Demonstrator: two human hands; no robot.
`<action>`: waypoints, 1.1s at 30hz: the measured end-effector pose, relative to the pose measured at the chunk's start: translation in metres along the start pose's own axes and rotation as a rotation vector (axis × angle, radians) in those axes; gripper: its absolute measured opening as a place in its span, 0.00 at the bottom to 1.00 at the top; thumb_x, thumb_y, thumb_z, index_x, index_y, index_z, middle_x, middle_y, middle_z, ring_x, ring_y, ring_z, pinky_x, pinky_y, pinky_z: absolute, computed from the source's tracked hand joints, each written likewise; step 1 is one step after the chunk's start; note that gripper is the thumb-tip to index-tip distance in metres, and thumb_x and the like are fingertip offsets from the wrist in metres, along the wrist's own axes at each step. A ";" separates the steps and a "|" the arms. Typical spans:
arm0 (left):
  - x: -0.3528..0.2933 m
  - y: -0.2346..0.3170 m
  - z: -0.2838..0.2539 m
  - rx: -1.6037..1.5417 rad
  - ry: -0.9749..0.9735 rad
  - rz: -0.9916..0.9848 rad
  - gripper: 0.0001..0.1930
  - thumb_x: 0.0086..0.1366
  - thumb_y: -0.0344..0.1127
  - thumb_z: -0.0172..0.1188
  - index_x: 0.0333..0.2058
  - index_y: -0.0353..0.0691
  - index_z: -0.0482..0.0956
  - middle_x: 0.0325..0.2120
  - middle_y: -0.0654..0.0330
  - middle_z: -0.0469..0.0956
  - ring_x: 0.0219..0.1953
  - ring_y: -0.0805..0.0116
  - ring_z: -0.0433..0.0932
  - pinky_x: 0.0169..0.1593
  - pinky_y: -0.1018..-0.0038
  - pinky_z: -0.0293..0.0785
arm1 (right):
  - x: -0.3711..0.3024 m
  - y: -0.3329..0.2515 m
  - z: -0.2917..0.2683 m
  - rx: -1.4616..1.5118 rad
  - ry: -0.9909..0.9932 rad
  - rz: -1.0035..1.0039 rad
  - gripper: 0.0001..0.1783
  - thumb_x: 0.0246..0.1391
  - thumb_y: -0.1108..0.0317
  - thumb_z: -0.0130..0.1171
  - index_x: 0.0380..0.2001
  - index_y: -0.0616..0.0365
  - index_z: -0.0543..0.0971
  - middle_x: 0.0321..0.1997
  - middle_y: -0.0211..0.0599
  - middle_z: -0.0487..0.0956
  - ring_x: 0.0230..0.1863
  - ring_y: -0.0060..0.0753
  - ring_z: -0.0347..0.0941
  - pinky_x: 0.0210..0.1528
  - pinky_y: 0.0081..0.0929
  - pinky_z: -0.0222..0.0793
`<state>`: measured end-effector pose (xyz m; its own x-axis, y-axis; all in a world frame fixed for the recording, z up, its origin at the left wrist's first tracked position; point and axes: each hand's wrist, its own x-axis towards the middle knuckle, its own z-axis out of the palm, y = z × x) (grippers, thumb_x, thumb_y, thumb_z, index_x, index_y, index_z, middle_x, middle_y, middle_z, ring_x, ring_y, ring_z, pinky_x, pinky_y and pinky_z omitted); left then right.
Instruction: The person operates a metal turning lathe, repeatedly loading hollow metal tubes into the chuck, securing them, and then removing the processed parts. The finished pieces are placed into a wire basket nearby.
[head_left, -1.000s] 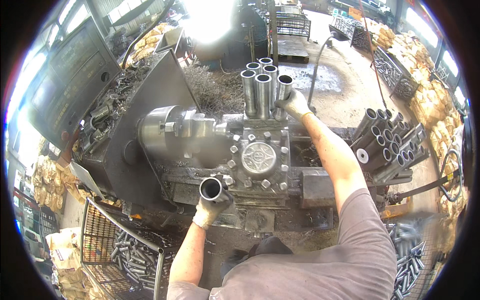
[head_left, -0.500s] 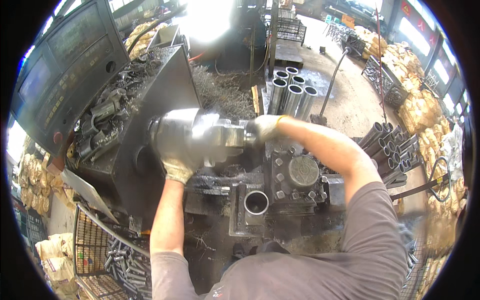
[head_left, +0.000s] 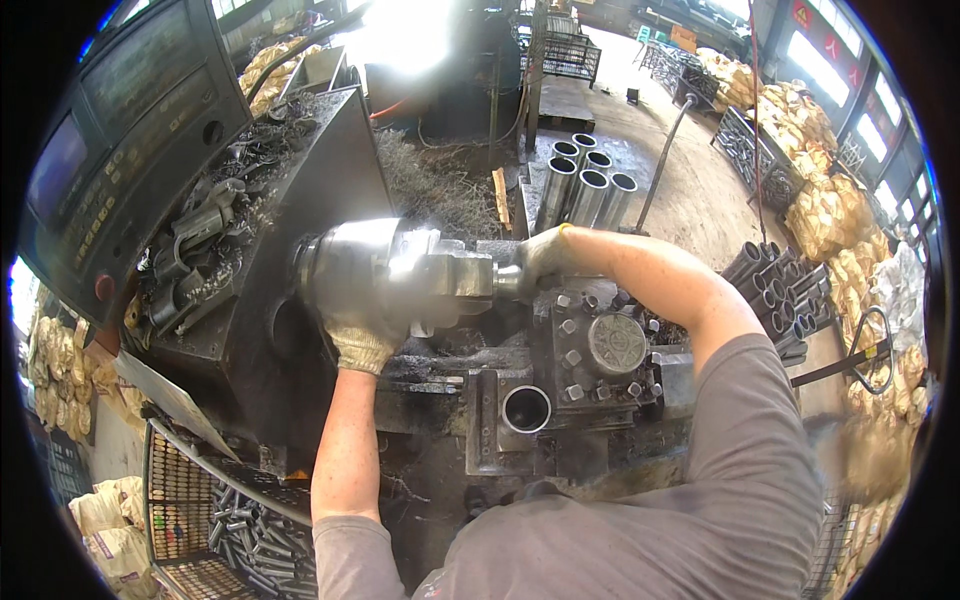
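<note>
Head view: lathe chuck sat mid-frame.
Left hand: gloved, fingers wrapped under the chuck.
Right hand: fingers clamped on a steel tube at the chuck's mouth.
Handling: likely stiff, heavy, slick; best gripped around its outer end.

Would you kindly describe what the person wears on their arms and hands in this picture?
Both hands wear off-white knitted work gloves, grimy from use: the left hand has a ribbed cuff at the wrist, the right hand a cuff edged in yellow. The forearms are bare below short grey sleeves of a T-shirt. No watch or markings show.
</note>
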<state>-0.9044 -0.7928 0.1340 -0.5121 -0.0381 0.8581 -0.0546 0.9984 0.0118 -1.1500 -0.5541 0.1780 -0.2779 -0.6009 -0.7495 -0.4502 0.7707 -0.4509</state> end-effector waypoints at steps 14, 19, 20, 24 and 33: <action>-0.006 0.004 0.008 0.048 -0.008 -0.015 0.40 0.59 0.49 0.64 0.69 0.40 0.69 0.68 0.46 0.71 0.73 0.39 0.66 0.76 0.38 0.53 | -0.002 0.082 0.014 -0.750 0.452 -0.551 0.08 0.54 0.68 0.66 0.32 0.58 0.91 0.29 0.33 0.89 0.30 0.29 0.86 0.36 0.33 0.83; -0.004 0.005 0.005 0.044 -0.020 -0.022 0.39 0.61 0.52 0.62 0.69 0.41 0.69 0.69 0.46 0.71 0.74 0.40 0.65 0.76 0.39 0.53 | -0.003 0.118 -0.021 -1.314 0.055 0.498 0.34 0.52 0.57 0.73 0.64 0.47 0.83 0.68 0.40 0.80 0.61 0.37 0.82 0.61 0.46 0.81; -0.005 0.003 0.001 0.061 -0.024 -0.039 0.39 0.62 0.53 0.62 0.69 0.41 0.69 0.69 0.46 0.70 0.74 0.40 0.65 0.76 0.39 0.53 | -0.025 0.093 -0.020 -1.263 0.018 0.473 0.37 0.52 0.56 0.74 0.67 0.47 0.80 0.71 0.40 0.78 0.65 0.39 0.80 0.64 0.45 0.79; -0.005 0.006 0.008 0.042 -0.034 -0.034 0.40 0.62 0.53 0.62 0.69 0.41 0.69 0.69 0.46 0.70 0.74 0.40 0.64 0.76 0.39 0.53 | -0.041 0.100 -0.041 -0.774 0.062 0.186 0.40 0.56 0.59 0.71 0.71 0.59 0.74 0.77 0.52 0.71 0.74 0.39 0.72 0.74 0.43 0.70; -0.002 0.006 0.001 0.061 -0.005 -0.019 0.38 0.63 0.50 0.63 0.69 0.40 0.69 0.68 0.44 0.71 0.72 0.37 0.66 0.75 0.38 0.56 | 0.018 0.012 -0.028 -0.040 -0.203 -0.085 0.37 0.59 0.60 0.73 0.67 0.67 0.74 0.59 0.55 0.84 0.50 0.43 0.87 0.56 0.38 0.87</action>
<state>-0.9047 -0.7872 0.1313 -0.5147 -0.0579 0.8554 -0.1163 0.9932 -0.0028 -1.1844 -0.5621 0.1731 -0.0628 -0.6055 -0.7934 -0.4989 0.7075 -0.5005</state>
